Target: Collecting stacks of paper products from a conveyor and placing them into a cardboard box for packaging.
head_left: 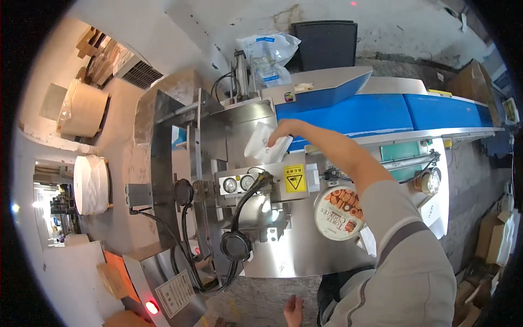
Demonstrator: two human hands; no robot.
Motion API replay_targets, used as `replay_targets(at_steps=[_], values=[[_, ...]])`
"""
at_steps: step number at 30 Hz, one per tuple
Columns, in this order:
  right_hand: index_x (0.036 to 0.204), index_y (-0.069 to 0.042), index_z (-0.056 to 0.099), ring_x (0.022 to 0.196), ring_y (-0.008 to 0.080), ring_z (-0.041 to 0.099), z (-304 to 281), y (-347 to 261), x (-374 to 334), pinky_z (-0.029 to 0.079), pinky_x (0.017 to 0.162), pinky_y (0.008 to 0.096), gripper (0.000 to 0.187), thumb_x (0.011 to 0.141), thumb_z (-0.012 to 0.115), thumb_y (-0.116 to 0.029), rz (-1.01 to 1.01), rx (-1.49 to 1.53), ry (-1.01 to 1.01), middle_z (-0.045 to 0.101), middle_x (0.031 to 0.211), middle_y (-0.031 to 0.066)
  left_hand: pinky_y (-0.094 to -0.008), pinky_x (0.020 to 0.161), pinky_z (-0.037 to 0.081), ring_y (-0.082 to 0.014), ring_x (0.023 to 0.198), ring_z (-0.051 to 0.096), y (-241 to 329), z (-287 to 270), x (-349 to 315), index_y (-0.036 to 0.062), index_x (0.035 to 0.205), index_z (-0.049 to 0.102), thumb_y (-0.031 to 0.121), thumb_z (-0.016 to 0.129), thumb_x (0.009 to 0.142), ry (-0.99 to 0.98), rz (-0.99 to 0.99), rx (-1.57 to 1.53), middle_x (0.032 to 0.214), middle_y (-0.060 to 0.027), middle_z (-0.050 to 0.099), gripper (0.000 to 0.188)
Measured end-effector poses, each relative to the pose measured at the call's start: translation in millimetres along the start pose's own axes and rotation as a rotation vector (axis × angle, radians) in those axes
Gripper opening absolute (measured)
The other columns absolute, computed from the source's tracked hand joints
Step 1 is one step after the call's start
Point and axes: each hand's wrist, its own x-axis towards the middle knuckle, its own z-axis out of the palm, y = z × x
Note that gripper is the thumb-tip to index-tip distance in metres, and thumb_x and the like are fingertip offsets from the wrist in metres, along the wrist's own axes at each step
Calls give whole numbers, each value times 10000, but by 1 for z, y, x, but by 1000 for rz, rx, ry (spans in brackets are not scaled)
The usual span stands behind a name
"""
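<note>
My right hand (284,131) reaches across the steel machine, its fingers closed on the edge of a white plastic bag (263,143). Crumpled and partly see-through, the bag lies over the steel tray beside the start of the blue conveyor belt (348,114). What the bag holds, if anything, I cannot make out. My left hand (293,311) hangs low at the bottom edge, in front of the machine. Its fingers are loosely bent and a little apart, with nothing visible in them.
A round cookie tin (340,212) sits on the steel table under my right arm. A yellow warning label (295,178) marks the machine housing, near black cables (236,246). White film rolls (91,184) stand at the left. A cardboard box (473,84) is at the far right.
</note>
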Motion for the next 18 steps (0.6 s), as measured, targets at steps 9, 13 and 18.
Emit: replay_targets(at_steps=[9,13,18], values=[[1049,36,628,964,389,658,-28,-45,-47,540,816,420,759,511,852,-450,-254,-365,306,668,1048,241,-288,784,512,-157,921,628,-4,-6,20,-71,1291,532,189,658,948,-43,60,114,1067,-76,667,449],[1194,10,516,1018,376,638,-89,-69,-134,516,881,411,840,553,865,-407,-383,-436,667,636,1100,225,-284,838,501,-153,940,611,-3,-10,22,-67,1250,561,186,663,944,-169,226,36,1049,-67,661,409],[1190,7,569,946,284,671,-108,-78,-252,520,878,368,790,565,891,-353,-663,-172,791,678,1060,150,-296,865,497,-156,961,607,51,16,-4,-51,1236,577,172,663,943,-146,202,141,1057,-66,658,379]])
